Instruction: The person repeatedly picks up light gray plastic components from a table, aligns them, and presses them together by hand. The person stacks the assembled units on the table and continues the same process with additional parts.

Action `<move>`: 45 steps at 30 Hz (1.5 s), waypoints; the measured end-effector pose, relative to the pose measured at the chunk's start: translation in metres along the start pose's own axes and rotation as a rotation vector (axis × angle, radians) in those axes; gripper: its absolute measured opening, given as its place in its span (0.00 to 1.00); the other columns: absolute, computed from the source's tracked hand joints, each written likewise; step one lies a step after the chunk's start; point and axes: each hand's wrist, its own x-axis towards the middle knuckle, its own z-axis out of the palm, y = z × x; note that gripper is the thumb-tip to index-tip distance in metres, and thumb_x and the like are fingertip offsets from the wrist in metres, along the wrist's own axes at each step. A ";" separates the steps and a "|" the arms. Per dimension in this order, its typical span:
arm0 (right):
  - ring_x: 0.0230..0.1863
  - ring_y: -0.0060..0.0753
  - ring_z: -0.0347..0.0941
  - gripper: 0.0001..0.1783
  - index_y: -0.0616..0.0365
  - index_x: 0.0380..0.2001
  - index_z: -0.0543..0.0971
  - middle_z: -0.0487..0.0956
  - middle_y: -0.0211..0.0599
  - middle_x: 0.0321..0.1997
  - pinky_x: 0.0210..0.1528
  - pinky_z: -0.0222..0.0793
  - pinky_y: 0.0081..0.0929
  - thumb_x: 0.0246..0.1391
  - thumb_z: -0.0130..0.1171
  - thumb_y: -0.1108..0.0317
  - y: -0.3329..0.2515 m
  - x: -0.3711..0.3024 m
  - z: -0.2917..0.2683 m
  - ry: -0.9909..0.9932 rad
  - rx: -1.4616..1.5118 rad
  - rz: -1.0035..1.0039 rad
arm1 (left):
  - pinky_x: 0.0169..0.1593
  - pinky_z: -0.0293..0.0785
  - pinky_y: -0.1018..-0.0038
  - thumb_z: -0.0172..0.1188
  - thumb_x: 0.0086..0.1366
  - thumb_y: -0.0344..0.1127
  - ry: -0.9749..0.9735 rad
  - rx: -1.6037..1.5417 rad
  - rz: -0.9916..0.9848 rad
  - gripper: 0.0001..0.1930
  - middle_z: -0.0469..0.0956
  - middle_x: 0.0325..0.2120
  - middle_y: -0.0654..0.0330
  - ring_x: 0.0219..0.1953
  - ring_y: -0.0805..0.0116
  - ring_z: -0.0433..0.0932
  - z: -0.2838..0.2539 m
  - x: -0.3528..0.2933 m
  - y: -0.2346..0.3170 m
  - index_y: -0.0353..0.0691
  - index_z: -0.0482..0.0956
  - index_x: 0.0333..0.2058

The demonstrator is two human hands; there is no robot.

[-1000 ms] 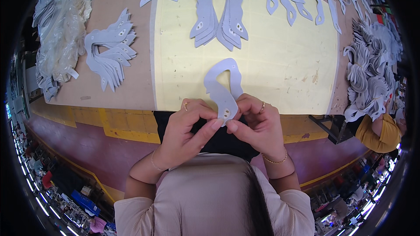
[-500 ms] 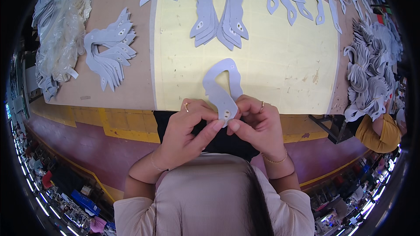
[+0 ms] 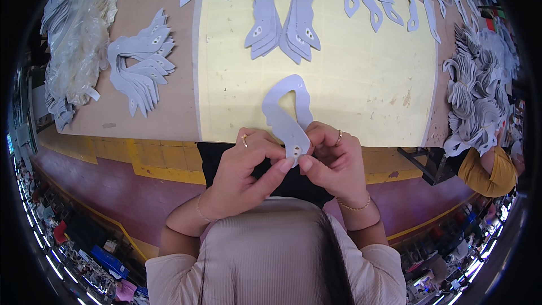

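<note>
At the near edge of the counter [image 3: 161,120], left hand [image 3: 244,168] and right hand [image 3: 340,161] pinch a grey cutout [image 3: 279,118] by its lower tip, its loop over the yellow sheet [image 3: 361,79], which spreads both ways. A grey stack [image 3: 304,14] sits beyond; bundles [image 3: 463,99] crowd the right. The cutout's other end is hidden.

grey piece [image 3: 273,107] curved into a loop, holed end nearest, ends apparently overlapping.

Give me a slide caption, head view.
Left hand and right hand pinch the lower end of a curved grey piece, fanned stack beyond on yellow sheet.
</note>
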 end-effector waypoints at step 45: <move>0.30 0.16 0.75 0.04 0.63 0.35 0.79 0.77 0.29 0.31 0.33 0.67 0.15 0.59 0.63 0.75 0.005 0.001 -0.011 -0.063 0.001 0.030 | 0.49 0.63 0.73 0.63 0.63 0.27 -0.037 -0.090 -0.073 0.04 0.76 0.28 0.63 0.32 0.69 0.73 -0.002 0.001 0.002 0.40 0.76 0.34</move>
